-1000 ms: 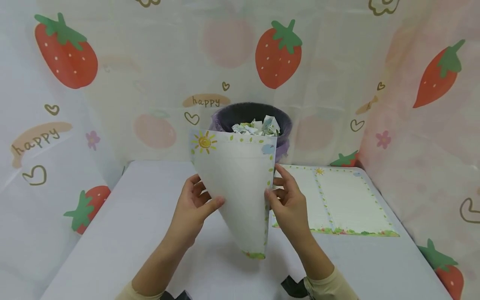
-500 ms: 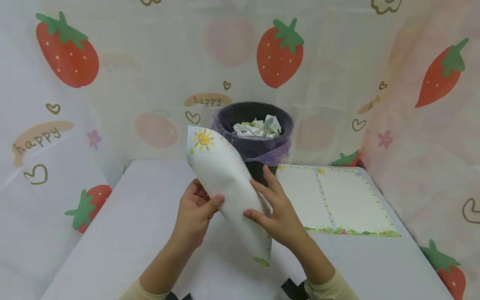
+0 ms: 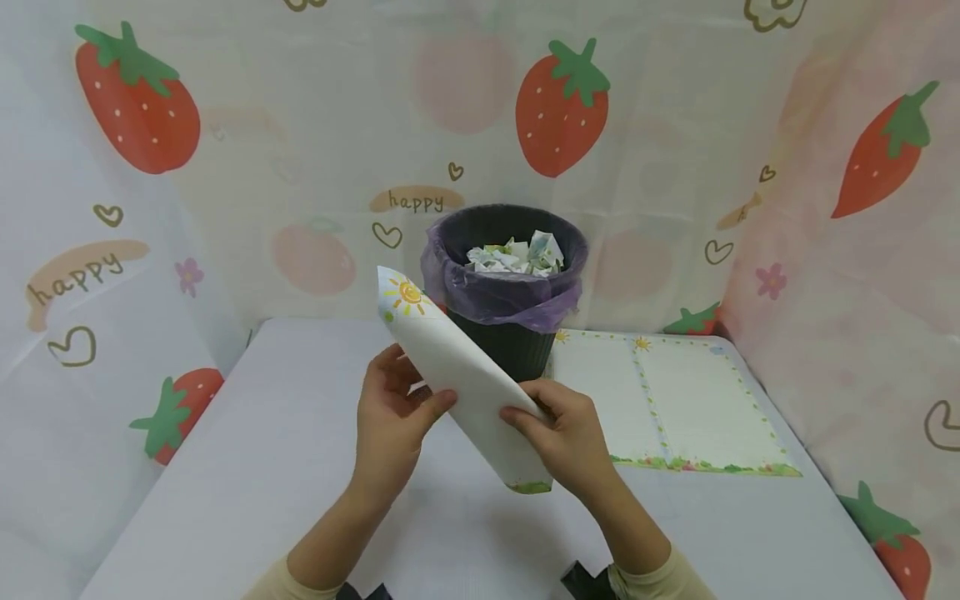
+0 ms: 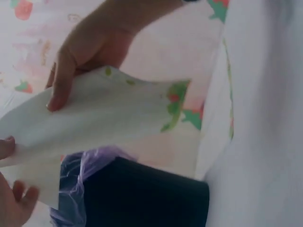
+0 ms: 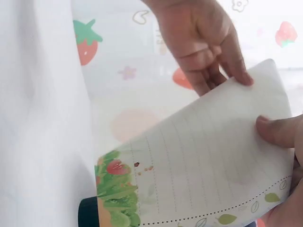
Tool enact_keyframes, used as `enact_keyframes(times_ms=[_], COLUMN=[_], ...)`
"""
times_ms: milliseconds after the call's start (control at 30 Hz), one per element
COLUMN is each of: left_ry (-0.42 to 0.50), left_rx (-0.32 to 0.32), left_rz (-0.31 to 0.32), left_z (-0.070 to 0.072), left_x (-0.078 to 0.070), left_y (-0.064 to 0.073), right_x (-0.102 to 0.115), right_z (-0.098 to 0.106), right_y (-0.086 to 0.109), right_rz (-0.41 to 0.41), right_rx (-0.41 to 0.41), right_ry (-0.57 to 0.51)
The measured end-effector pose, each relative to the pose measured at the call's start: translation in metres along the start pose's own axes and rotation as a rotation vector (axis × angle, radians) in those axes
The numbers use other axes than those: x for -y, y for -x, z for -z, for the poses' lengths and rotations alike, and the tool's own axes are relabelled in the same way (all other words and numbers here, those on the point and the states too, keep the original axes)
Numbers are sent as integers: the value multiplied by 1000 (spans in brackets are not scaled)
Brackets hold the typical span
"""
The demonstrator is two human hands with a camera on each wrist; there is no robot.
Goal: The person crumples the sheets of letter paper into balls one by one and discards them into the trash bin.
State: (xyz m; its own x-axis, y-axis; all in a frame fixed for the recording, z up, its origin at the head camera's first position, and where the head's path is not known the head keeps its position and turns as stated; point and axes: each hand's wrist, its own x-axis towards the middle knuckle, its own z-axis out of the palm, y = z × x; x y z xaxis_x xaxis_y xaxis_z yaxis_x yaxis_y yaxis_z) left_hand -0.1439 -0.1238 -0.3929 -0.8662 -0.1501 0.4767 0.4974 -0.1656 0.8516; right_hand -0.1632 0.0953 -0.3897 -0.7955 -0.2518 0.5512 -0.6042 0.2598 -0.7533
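Held up above the table is a sheet of paper with a printed sun, leaf border and grassy edge. It is bent over into a slanting fold, and faint ruled lines show in the right wrist view. My left hand pinches its left side, thumb in front and fingers behind. On the lower right side, my right hand pinches it with the thumb on top. Behind the paper stands a dark bin lined with a purple bag. Crumpled paper lies inside the bin.
More printed paper lies flat on the white table at the right, beside the bin. A strawberry-patterned backdrop encloses the back and sides.
The sheet's top right corner has come down and the paper has folded over into a narrow shape. My right hand has shifted its grip on the right side; my left hand stays about where it was.
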Motion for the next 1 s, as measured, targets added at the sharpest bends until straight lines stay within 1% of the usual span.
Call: enact_keyframes(times_ms=[67,133,167,200,233,267,300,333,433,500,567,600,667,800,900,1000], left_ry=[-104,-261,-335,-405,-471,-529,-585,-623,-714,-765,-808,-827,-853,-884,-877,-866], left_rx=[-28,-64,-71,-72,-64,-48,-21,16,141,203,246,260,274,276,272,279], left_rz=[-184,-375,-453,-518,-563,-585,-589,-581,-490,-434,-398,-395,-414,-449,-433,-390], left_z=[1,2,3,5,7,8,10,12,16,18,18,18,16,13,12,11], left_x=[2,2,1,1,0,-1,-2,-3,-5,-5,-5,-4,-2,1,3,4], left_y=[0,-2,-3,-4,-5,-7,-8,-9,-11,-11,-11,-11,-11,-10,-9,-7], right_x=[0,1,1,1,0,0,-1,-2,-5,-8,-10,-10,-12,-16,-20,-24], right_z=[0,0,1,1,1,2,2,3,4,5,5,5,4,3,1,-2], right_y=[0,0,-1,-1,-1,-1,-1,-1,-2,-3,-3,-4,-5,-8,-10,-11], right_rz=[-23,-42,-47,-48,-47,-43,-34,-20,53,121,194,230,309,475,581,632], right_rx=[-10,-4,2,11,19,27,35,43,64,79,93,100,110,116,112,108], right_ry=[-4,-13,-18,-21,-26,-28,-30,-30,-26,-26,-25,-23,-5,50,75,82])
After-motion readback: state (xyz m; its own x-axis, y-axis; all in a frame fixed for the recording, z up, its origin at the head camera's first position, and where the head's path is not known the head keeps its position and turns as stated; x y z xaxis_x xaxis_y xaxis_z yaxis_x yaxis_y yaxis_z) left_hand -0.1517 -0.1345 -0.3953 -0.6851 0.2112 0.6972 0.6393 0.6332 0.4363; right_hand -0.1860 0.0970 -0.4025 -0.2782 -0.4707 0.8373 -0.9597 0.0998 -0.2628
